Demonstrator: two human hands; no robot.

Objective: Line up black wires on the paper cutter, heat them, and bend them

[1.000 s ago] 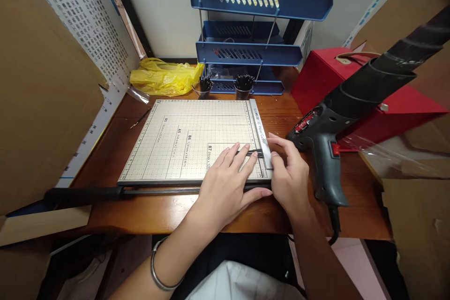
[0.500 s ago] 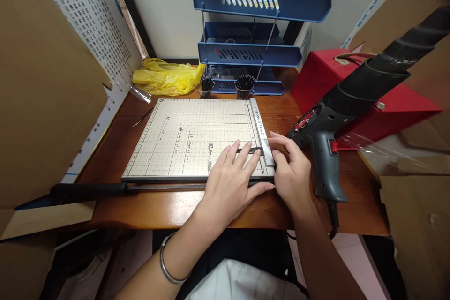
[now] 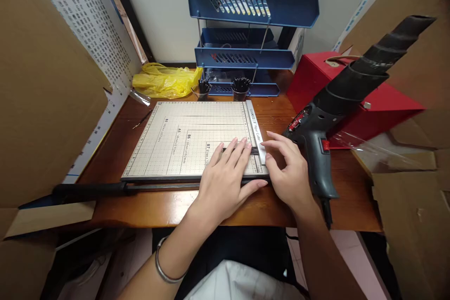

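A paper cutter (image 3: 168, 150) with a printed grid board lies on the desk, its black-handled blade arm (image 3: 93, 189) lowered along the near edge. My left hand (image 3: 223, 183) rests flat on the board near its right end, fingers stretched out. Under those fingers lies a small bundle of thin black strips (image 3: 254, 150), partly hidden, with its right ends by the cutter's metal edge rail (image 3: 256, 126). My right hand (image 3: 288, 171) is at the rail's near end, fingers curved and apart, with the fingertips close to the strip ends. I see nothing held in it.
A heat gun (image 3: 319, 140) stands to the right, before a red box (image 3: 383, 108). Two small cups of black strips (image 3: 241, 86) are behind the cutter, below blue tiered trays (image 3: 246, 58). A yellow plastic bag (image 3: 165, 79) lies back left. Cardboard flanks both sides.
The view has shifted slightly. My left hand stays flat on the strips, and more of their left ends now show. My right hand's fingers have spread a little at the rail.
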